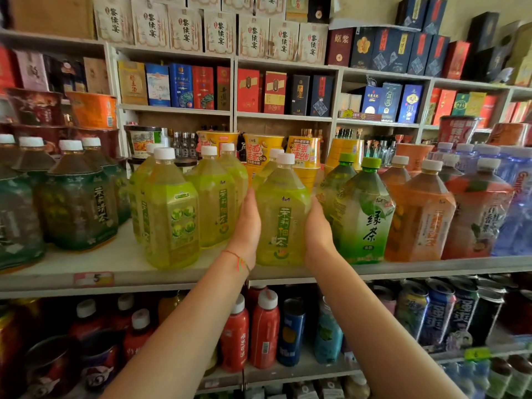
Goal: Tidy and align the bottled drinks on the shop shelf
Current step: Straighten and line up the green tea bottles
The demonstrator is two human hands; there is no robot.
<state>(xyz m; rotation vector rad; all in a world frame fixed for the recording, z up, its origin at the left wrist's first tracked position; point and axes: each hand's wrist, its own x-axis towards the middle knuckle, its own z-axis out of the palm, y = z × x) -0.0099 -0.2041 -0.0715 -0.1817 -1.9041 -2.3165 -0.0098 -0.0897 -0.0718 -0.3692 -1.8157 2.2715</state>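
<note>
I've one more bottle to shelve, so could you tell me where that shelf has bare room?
Bare shelf board shows between the dark tea bottles and the yellow-green bottle. Rightwards it is crowded: the held bottle stands close beside the green tea bottle.

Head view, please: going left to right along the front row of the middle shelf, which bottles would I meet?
Dark green-labelled tea bottle → yellow-green bottle turned label-sideways → yellow-green bottle → left hand → yellow-green bottle held between both hands → right hand → green tea bottle with green cap → orange tea bottle.
</note>
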